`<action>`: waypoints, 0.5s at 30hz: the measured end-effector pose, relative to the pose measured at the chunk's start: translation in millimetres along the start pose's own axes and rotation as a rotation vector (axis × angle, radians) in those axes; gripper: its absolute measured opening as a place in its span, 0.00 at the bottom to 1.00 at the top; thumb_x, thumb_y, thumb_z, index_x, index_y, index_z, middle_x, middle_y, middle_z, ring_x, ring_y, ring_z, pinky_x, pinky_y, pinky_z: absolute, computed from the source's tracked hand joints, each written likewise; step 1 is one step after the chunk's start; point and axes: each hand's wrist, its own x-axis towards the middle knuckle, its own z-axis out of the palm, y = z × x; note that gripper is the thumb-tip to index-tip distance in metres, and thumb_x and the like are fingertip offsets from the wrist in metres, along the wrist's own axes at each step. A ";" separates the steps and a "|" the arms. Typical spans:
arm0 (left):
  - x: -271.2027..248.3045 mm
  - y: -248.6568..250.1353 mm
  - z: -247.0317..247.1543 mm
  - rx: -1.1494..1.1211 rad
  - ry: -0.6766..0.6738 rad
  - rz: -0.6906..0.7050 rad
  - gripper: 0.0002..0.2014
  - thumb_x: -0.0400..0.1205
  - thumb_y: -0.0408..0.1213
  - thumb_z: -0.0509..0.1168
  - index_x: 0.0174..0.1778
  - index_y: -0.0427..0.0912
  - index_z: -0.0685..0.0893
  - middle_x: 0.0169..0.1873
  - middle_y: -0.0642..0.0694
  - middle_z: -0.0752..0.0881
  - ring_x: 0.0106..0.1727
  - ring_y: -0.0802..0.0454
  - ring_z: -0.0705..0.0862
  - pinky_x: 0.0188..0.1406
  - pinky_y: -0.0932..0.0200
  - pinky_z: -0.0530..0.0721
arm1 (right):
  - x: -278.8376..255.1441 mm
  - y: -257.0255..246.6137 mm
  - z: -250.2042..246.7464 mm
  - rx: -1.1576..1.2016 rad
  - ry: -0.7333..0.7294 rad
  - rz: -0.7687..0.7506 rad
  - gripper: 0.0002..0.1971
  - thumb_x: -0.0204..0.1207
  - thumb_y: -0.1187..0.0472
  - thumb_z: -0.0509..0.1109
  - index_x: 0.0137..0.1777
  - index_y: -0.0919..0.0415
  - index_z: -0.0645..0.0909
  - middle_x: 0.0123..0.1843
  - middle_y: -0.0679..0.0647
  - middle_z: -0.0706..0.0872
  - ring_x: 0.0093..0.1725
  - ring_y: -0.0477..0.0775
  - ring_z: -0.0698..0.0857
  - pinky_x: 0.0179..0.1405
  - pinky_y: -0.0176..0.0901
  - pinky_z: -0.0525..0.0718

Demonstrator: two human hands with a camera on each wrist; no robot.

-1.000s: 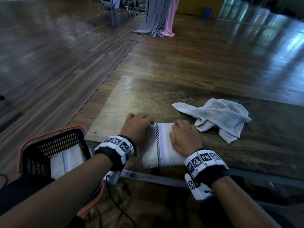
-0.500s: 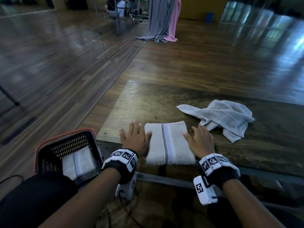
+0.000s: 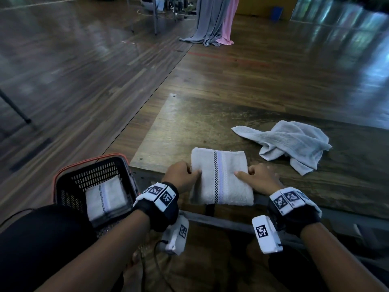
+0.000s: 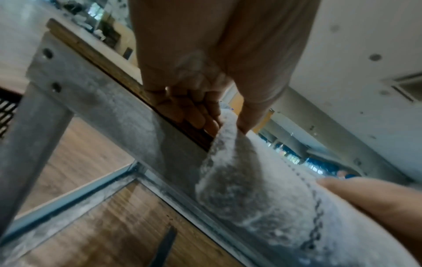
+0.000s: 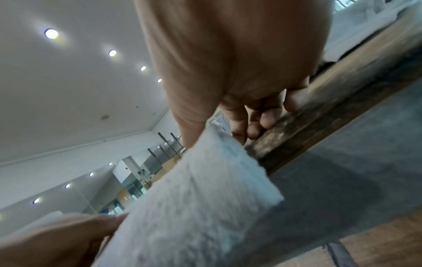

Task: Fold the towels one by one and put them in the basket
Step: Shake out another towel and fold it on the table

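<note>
A folded white towel [image 3: 220, 178] with a checked and lilac stripe lies at the table's near edge, its near end hanging past it. My left hand [image 3: 185, 175] pinches its left side, thumb on top and fingers underneath [image 4: 194, 117]. My right hand [image 3: 259, 180] pinches the right side the same way [image 5: 228, 130]. The towel [image 4: 262, 189] [image 5: 194, 198] fills the lower part of both wrist views. A black basket with an orange rim [image 3: 69, 171] stands on the floor at my left, with a folded towel [image 3: 105, 197] inside. A crumpled grey towel [image 3: 294, 144] lies on the table at the right.
The wooden table [image 3: 189, 123] has a metal frame [image 4: 91, 90] below its near edge. Grey and pink cloths [image 3: 214, 20] hang far back over the wooden floor. My dark-clad knee [image 3: 42, 239] sits beside the basket.
Both hands went from pressing on the folded towel, to lying flat beside it, to pinching its sides. The towel's near end now hangs past the table edge.
</note>
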 end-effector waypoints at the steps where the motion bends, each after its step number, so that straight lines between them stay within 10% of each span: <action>1: -3.9 2.1 0.4 -0.068 0.027 -0.003 0.19 0.79 0.49 0.63 0.24 0.46 0.70 0.23 0.50 0.75 0.27 0.54 0.74 0.26 0.58 0.70 | -2.4 -0.7 -0.8 0.049 -0.025 -0.008 0.25 0.71 0.37 0.67 0.27 0.58 0.73 0.32 0.53 0.79 0.48 0.56 0.76 0.50 0.53 0.68; 6: -39.7 0.0 6.5 -0.591 -0.037 -0.123 0.13 0.79 0.42 0.65 0.31 0.45 0.72 0.31 0.48 0.78 0.36 0.50 0.79 0.40 0.52 0.80 | -33.2 -4.6 -0.6 0.289 -0.055 -0.073 0.13 0.75 0.46 0.68 0.42 0.55 0.74 0.40 0.48 0.81 0.39 0.46 0.80 0.34 0.41 0.74; 10: -84.6 -23.3 12.9 -0.825 -0.092 -0.231 0.21 0.77 0.32 0.69 0.64 0.34 0.72 0.55 0.39 0.83 0.56 0.44 0.83 0.55 0.47 0.84 | -71.5 6.3 14.9 0.550 -0.067 -0.062 0.17 0.75 0.55 0.71 0.62 0.59 0.76 0.52 0.53 0.87 0.52 0.50 0.85 0.55 0.50 0.82; 15: -154.2 -55.6 17.4 -0.796 -0.275 -0.240 0.11 0.79 0.26 0.64 0.57 0.30 0.79 0.49 0.31 0.79 0.49 0.38 0.75 0.47 0.45 0.72 | -131.0 23.2 51.2 0.768 -0.260 0.053 0.26 0.73 0.67 0.72 0.71 0.61 0.72 0.56 0.58 0.87 0.59 0.56 0.85 0.58 0.51 0.82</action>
